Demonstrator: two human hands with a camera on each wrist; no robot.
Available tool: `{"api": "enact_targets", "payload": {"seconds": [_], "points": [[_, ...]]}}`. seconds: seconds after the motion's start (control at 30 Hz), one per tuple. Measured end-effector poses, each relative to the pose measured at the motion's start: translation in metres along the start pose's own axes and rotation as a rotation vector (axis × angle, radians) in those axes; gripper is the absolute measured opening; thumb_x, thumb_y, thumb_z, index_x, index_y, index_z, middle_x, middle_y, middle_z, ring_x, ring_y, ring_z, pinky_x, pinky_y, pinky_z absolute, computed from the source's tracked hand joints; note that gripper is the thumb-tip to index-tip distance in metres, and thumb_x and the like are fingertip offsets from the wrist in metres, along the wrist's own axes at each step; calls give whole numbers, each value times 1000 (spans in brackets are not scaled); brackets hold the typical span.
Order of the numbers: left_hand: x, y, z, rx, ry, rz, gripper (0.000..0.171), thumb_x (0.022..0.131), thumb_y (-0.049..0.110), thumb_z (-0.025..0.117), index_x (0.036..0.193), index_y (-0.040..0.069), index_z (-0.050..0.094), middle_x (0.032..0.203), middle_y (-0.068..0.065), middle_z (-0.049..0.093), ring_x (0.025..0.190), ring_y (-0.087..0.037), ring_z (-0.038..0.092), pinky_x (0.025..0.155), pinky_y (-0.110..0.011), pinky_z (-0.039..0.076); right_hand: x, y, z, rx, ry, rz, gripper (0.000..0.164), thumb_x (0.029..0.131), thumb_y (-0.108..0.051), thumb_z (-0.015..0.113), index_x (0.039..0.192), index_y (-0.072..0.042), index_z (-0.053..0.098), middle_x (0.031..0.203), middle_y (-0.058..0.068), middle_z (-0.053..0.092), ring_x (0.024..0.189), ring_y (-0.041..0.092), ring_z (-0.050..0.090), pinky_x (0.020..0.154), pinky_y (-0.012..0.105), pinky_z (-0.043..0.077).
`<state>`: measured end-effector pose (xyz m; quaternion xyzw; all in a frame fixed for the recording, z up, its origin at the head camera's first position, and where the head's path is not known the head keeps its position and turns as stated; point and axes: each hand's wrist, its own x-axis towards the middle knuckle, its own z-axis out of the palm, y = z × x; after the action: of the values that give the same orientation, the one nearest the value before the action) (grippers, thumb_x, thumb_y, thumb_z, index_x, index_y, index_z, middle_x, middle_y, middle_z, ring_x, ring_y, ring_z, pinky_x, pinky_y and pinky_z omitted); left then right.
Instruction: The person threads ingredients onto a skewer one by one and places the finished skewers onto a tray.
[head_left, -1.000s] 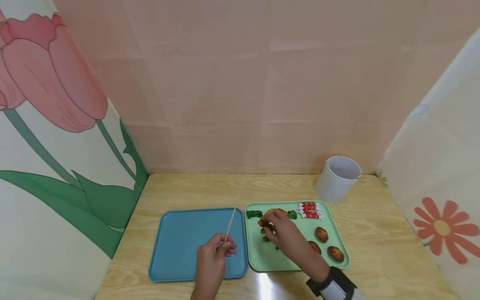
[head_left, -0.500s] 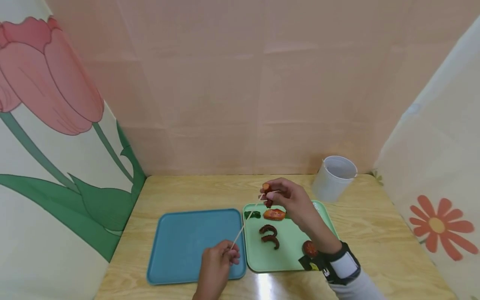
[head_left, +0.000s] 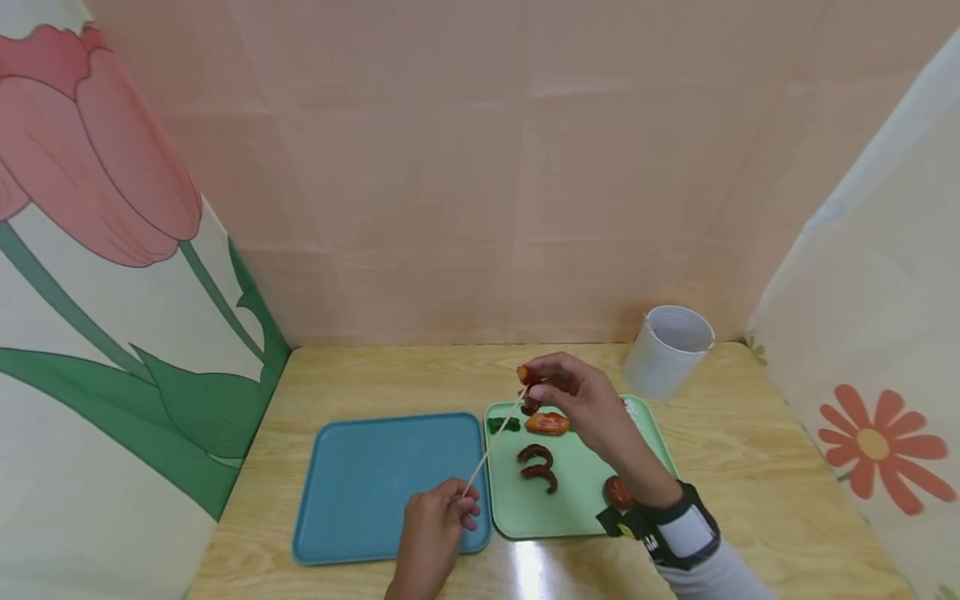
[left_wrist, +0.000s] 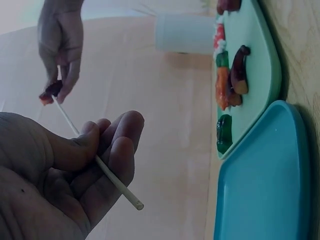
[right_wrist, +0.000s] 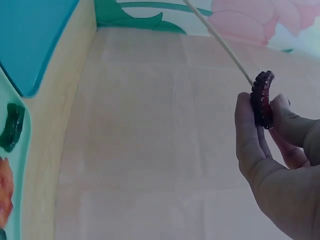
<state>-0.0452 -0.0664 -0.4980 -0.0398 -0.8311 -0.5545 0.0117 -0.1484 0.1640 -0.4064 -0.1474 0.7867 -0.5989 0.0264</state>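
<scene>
My left hand (head_left: 435, 529) pinches a thin wooden skewer (head_left: 492, 454) near its lower end; the left wrist view shows the blunt end (left_wrist: 134, 201) poking out past the fingers. Above the green tray (head_left: 558, 517), my right hand (head_left: 581, 400) pinches a curved, dark red octopus tentacle (right_wrist: 262, 100) with an orange cut end. The skewer's far end meets the tentacle; how deep it goes in cannot be told. Two more curved tentacles (head_left: 540, 475) lie on the green tray, along with an orange piece (head_left: 547, 423) and a green piece (head_left: 504, 424).
A blue tray (head_left: 382, 492) stands left of the green one on the wooden table (head_left: 360, 379). A round reddish-brown piece (head_left: 618, 493) sits partly behind the right wrist. Toward the back right stands a white bucket (head_left: 667, 354). Printed cloth surrounds the table.
My right hand has lifted a tentacle off the green tray to the skewer's far end. The left hand has shifted slightly right, tilting the skewer rightward. Both hands barely move over the last half second.
</scene>
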Motion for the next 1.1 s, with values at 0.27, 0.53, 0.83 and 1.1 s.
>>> {"api": "enact_targets", "payload": {"seconds": [0.27, 0.53, 0.83, 1.1], "points": [[1, 7, 0, 37, -10, -10, 10, 95, 2, 66, 89, 7, 73, 70, 0, 71, 56, -3, 65, 54, -18, 55, -10, -9, 11, -386, 114, -311, 33, 89, -12, 77, 122, -14, 73, 111, -3, 76, 97, 10, 74, 80, 22, 62], [3, 8, 4, 54, 65, 56, 13, 95, 2, 66, 87, 9, 73, 64, 3, 67, 52, -1, 60, 51, -17, 52, -15, -10, 25, -557, 243, -464, 33, 86, -7, 80, 119, -12, 75, 106, -1, 78, 93, 14, 75, 73, 29, 65], [4, 6, 6, 36, 175, 151, 13, 93, 2, 68, 82, 7, 72, 60, -1, 65, 48, -2, 61, 47, -13, 52, -22, -2, 45, -590, 285, -531, 32, 86, -4, 80, 117, -9, 76, 107, 3, 79, 91, 16, 77, 71, 28, 64], [3, 4, 6, 50, 196, 114, 15, 91, -2, 70, 79, 7, 72, 58, 0, 63, 47, -1, 59, 45, -13, 51, -28, -1, 58, -568, 308, -492, 31, 89, -4, 78, 120, -6, 75, 108, 10, 78, 63, 5, 68, 52, 9, 51]]}}
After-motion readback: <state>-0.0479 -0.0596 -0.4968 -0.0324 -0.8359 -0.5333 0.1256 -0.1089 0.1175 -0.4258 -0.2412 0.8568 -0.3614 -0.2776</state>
